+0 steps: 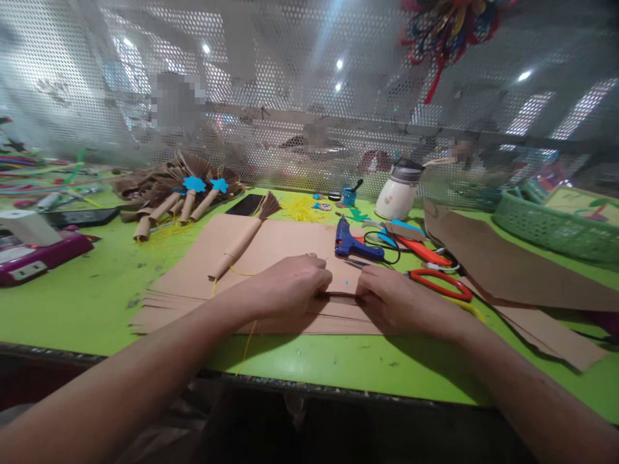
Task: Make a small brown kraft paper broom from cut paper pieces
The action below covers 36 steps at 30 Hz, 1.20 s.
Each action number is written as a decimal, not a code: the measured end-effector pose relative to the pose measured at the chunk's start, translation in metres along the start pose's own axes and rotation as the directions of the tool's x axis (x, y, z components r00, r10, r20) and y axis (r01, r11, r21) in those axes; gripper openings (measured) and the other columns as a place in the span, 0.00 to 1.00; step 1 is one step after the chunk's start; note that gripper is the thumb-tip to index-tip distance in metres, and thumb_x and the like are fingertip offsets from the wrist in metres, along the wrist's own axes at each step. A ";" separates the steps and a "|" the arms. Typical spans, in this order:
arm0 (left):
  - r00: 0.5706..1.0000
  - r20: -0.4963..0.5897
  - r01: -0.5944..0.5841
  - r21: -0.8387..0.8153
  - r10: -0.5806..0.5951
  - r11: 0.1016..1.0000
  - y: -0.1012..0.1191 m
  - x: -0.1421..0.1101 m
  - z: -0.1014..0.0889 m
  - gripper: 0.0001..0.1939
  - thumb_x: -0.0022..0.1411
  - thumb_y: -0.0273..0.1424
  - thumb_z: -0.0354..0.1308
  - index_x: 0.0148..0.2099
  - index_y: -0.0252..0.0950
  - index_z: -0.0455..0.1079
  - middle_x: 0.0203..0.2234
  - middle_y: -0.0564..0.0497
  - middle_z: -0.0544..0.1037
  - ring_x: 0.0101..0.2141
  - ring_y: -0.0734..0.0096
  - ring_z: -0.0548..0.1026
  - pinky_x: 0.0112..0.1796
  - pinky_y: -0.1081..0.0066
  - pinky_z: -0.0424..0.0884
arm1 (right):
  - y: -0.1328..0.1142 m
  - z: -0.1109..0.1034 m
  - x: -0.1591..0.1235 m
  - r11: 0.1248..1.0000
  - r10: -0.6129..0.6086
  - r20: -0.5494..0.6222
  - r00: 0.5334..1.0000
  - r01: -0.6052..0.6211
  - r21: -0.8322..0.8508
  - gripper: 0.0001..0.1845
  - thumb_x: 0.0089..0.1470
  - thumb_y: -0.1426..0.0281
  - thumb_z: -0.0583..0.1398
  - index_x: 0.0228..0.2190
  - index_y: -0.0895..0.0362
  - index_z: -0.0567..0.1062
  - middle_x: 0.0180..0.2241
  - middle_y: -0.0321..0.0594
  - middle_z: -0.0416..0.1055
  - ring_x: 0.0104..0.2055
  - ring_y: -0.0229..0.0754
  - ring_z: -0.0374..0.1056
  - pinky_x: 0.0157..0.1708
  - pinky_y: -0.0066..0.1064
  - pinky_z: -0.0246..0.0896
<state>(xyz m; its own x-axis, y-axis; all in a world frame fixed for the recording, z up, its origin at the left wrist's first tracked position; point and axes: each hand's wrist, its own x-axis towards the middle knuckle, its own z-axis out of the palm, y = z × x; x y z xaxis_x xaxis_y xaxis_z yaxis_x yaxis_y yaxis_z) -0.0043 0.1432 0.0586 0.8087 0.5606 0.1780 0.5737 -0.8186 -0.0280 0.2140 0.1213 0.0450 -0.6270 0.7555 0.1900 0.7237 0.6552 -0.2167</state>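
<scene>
Power strip: purple (46,258), far left on the green table (120,277), white adapter (29,229) on top
Paper bundles: several rolled brown-paper stems (188,205) with pleated heads, lying together; blue cutouts (193,185) on some; judged the most advanced pieces in view
Single paper tube: rolled (235,248), lying slantwise on the sheet stack (280,238), fringed brown paper (269,205) at its far end, yellow string (247,348) near its lower part; no blue cutout seen on it, so judged short of the bundles in finish
Smartphone: dark (244,204), flat behind the sheets, beside the fringe
Left hand: (290,283) fingers drawn together, apparently clamped on the left end of the narrow paper fold; exact fingertip contact partly hidden
Narrow paper fold: brown (341,295), spans between the hands over the near part of the stack; judged early in its shaping, with no head or cutout visible on it
Sheet stack: mostly flat, uneven edges; judged unworked stock
Glue gun: blue (355,243), resting on the sheets, in neither hand
Right hand: (401,296) fingers together, apparently clamped on the fold's right end; fingertips partly hidden
Scissors: red-orange handles (442,283), just beyond the right hand
Basket: green (556,225), far right
</scene>
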 end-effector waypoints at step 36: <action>0.978 0.106 0.208 -0.597 -0.181 0.775 -0.009 0.010 0.004 0.15 0.58 0.35 0.48 0.31 0.32 0.73 0.23 0.52 0.74 0.24 0.74 0.66 0.26 0.76 0.58 | -0.008 0.017 0.006 0.934 -0.282 -0.311 0.908 0.185 -0.305 0.09 0.52 0.78 0.51 0.26 0.60 0.70 0.28 0.45 0.62 0.33 0.45 0.56 0.31 0.36 0.56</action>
<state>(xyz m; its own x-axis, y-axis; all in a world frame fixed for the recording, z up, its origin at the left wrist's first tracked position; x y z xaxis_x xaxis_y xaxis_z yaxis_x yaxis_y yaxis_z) -0.0011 0.1568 0.0570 0.7009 0.7093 0.0752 0.5347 -0.5923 0.6027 0.1998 0.1211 0.0312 -0.6834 0.5009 0.5312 0.6479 0.7514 0.1251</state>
